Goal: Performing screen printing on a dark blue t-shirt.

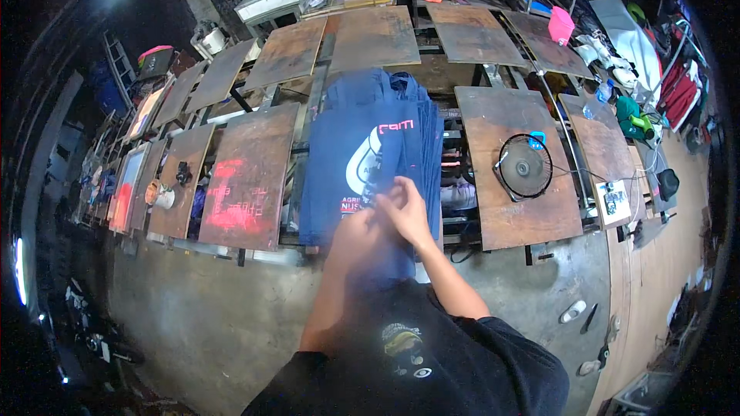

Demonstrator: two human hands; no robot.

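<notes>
A stack of navy fabric bags [327,146] sits in front of me, the top one printed with a white drop-shaped design and pink and white markings. My left hand [353,229] is smeared by motion at the lower middle of the bags, so its fingers are unclear. Just right of it, my right hand [402,202] has bent fingers drawn together over the printed front, and what they hold is hidden. Blurred navy fabric shows below and between both hands.
Several wooden boards [239,139] on metal frames stand around the bags, some pink-stained. A round fan [524,168] lies on the right board, a light container [163,197] on a left one. A pink bucket [560,27] and shelves stand behind. Sandals [572,311] lie on the floor.
</notes>
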